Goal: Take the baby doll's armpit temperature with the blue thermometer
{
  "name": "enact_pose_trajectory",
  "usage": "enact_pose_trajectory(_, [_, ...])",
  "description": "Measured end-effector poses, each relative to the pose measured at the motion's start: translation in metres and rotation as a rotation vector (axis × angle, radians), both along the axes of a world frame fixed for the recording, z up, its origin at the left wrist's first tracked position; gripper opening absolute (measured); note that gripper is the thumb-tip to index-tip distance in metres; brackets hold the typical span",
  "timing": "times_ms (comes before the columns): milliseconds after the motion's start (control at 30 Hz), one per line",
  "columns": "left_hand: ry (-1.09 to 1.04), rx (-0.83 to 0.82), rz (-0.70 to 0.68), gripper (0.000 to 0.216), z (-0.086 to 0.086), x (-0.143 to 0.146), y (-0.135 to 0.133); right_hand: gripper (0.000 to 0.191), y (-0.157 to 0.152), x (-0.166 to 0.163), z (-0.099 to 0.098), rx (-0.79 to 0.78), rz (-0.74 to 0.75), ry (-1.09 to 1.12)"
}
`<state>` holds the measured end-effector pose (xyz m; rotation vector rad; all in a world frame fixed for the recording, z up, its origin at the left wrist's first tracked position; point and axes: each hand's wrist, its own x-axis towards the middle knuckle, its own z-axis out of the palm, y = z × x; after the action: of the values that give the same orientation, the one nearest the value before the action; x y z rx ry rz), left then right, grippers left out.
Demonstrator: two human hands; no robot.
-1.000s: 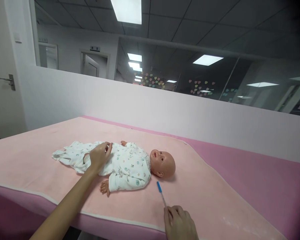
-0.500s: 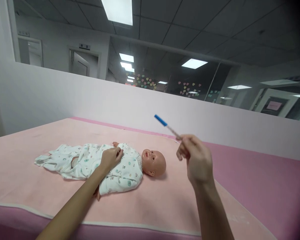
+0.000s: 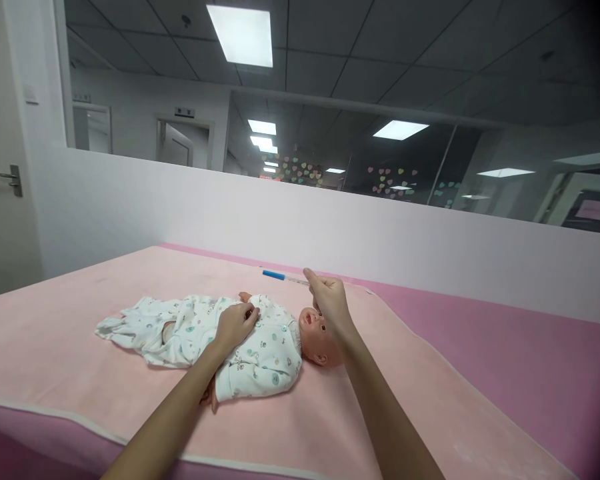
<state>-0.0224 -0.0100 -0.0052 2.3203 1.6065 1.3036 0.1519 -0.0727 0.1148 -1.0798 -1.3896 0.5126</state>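
A baby doll (image 3: 313, 327) in a white patterned romper (image 3: 205, 333) lies on its back on a pink towel (image 3: 80, 373), head to the right. My left hand (image 3: 235, 325) rests on the doll's chest, fingers curled on the fabric. My right hand (image 3: 330, 300) hovers just above the doll's head and pinches a thin thermometer with a blue end (image 3: 284, 277), which points left and lies nearly level above the doll's far shoulder. My right forearm hides part of the doll's head.
The towel covers a pink padded table (image 3: 530, 373) that continues to the right. A low white partition wall (image 3: 380, 240) runs behind it, with glass above. A door with a handle (image 3: 3, 177) stands at the far left.
My right hand took the thermometer off the towel, raised it, then brought it left and down over the doll's head. My left hand slid from the doll's belly to its chest.
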Motion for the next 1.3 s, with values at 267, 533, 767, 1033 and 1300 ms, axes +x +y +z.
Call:
enact_pose_trajectory(267, [-0.153, 0.241, -0.017, 0.032, 0.001, 0.001, -0.008, 0.047, 0.019, 0.0, -0.015, -0.035, -0.035, -0.063])
enact_pose_trajectory(533, [0.002, 0.593, -0.081, 0.029, -0.001, 0.001, -0.01, 0.045, 0.011, -0.016, -0.02, -0.037, 0.012, -0.239])
enact_pose_trajectory(767, [0.055, 0.417, -0.04, 0.025, 0.002, 0.0, -0.009, 0.047, 0.001, -0.007, 0.032, 0.05, 0.281, -0.219])
enact_pose_trajectory(1033, [0.155, 0.26, -0.072, 0.022, -0.002, 0.002, -0.007, 0.051, -0.029, 0.009, 0.045, 0.113, 0.315, -0.549])
enact_pose_trajectory(1300, [0.211, 0.294, -0.111, 0.021, 0.007, 0.001, -0.012, 0.05, -0.061, 0.029, -0.007, 0.232, 0.039, -0.829])
